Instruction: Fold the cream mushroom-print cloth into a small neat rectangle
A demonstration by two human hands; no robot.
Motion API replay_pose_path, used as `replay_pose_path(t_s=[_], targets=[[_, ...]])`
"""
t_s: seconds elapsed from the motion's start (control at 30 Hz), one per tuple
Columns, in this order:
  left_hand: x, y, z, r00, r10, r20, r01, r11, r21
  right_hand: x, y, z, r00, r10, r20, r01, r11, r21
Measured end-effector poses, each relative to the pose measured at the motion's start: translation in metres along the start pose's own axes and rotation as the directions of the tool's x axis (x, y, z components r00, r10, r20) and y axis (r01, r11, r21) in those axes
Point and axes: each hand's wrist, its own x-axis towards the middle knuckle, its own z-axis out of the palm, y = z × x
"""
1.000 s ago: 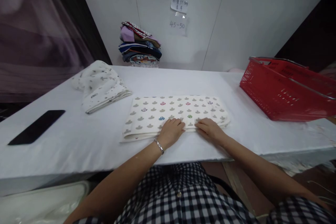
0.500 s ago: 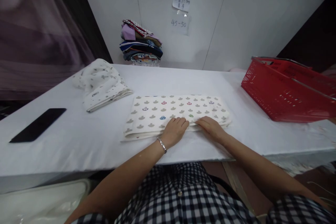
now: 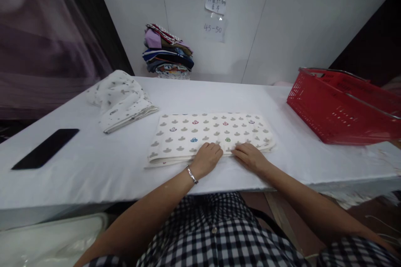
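In the middle of the table lies a white cloth [image 3: 206,129], folded into a flat rectangle and printed with grey mushroom shapes and a few red, blue and green ones. At its near edge, left of centre, my left hand [image 3: 206,160] is closed, with the fingers together on the edge and a silver bracelet at the wrist. A short gap to the right, my right hand [image 3: 250,157] has its fingers bent over the same edge. Both thumbs are mostly hidden. The layers of the fold show along the near left side.
A crumpled, part-folded white printed cloth [image 3: 120,100] lies at the left, with a black phone-like slab [image 3: 45,149] nearer me. Against the wall stands a stack of folded fabrics [image 3: 169,52]. A red plastic basket [image 3: 341,108] sits at the right.
Both hands have shifted slightly toward me along the cloth's near edge, more of which shows between them. The cloth stays in practically the same place.
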Motion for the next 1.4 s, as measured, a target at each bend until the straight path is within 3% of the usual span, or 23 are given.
replay_pose_path(t_s=[0.23,0.6,0.83,0.93,1.1,1.4], targets=[[0.001,0.001,-0.001,0.999,-0.044,-0.006,0.044,0.999,0.02,-0.005,0.004,0.002,1.0,-0.001,-0.02,0.0,0.999,-0.048],[0.005,-0.003,0.003,0.989,-0.149,-0.023,0.146,0.984,-0.105,0.001,0.01,-0.004,0.995,0.092,-0.046,-0.087,0.992,0.091],[0.006,-0.006,0.006,0.986,-0.076,-0.148,0.079,0.997,0.015,0.003,0.01,-0.001,0.988,0.035,-0.153,-0.035,0.999,0.001],[0.005,-0.007,0.005,0.981,-0.041,-0.188,0.053,0.997,0.056,0.007,0.011,-0.005,0.99,0.035,-0.136,-0.039,0.999,-0.029],[0.001,-0.008,0.007,0.992,0.003,-0.129,0.009,0.995,0.098,0.004,0.01,-0.003,0.997,-0.06,-0.05,0.059,0.998,-0.025],[0.0,-0.005,0.004,0.996,0.009,-0.091,0.0,0.995,0.096,-0.007,0.008,-0.001,0.995,-0.07,-0.076,0.07,0.998,0.001]])
